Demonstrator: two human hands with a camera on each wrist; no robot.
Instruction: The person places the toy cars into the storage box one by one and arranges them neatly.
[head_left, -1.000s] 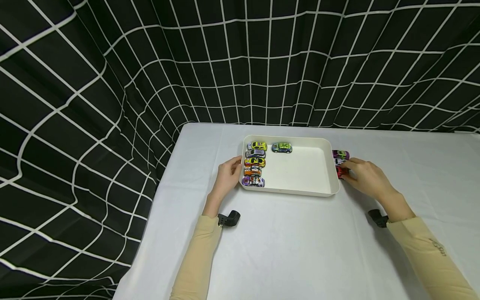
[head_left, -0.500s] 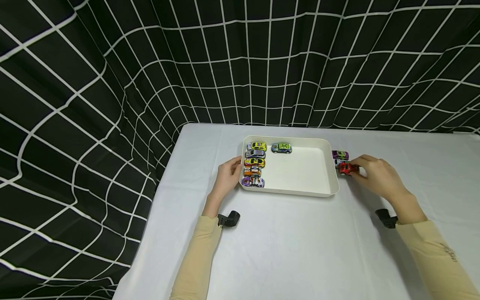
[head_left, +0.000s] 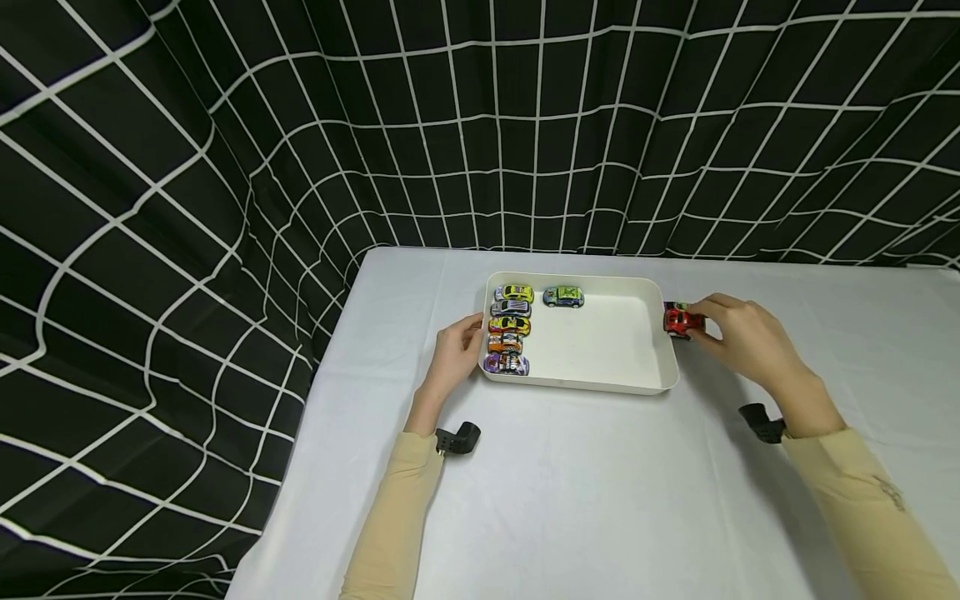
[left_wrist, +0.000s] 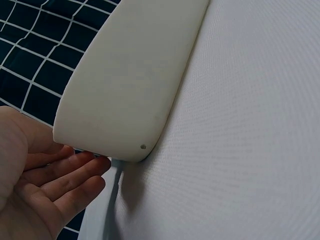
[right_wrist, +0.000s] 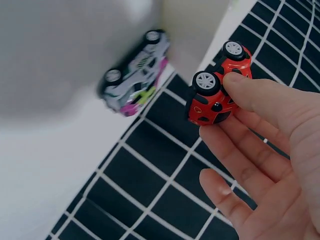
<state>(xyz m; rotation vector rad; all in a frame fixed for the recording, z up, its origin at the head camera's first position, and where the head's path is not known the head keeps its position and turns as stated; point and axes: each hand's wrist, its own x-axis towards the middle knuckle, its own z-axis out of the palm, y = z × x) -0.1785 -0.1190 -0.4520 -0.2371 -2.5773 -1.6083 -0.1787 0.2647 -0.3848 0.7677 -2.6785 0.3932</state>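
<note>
My right hand (head_left: 750,343) pinches a red toy car (head_left: 681,323) between thumb and fingers, just outside the tray's right end. In the right wrist view the red car is off the table, its silver wheels towards the camera. Beside it stand a white-grey toy car (right_wrist: 137,72) and a purple-and-green toy car (right_wrist: 146,96), partly hidden behind the first. My left hand (head_left: 454,350) rests at the left end of the white tray (head_left: 585,384). Its fingers (left_wrist: 75,175) are loosely extended against that end in the left wrist view.
Several toy cars form a column along the tray's left wall, among them a yellow car (head_left: 514,292) and a purple car (head_left: 506,363). A green-and-blue car (head_left: 563,297) lies near the back wall. A black gridded curtain (head_left: 525,125) hangs behind the white-covered table (head_left: 585,500).
My right hand has picked up the red car from the front of the small row, first drawing it right, then moving it back and left over the other cars. My left hand stays put.
</note>
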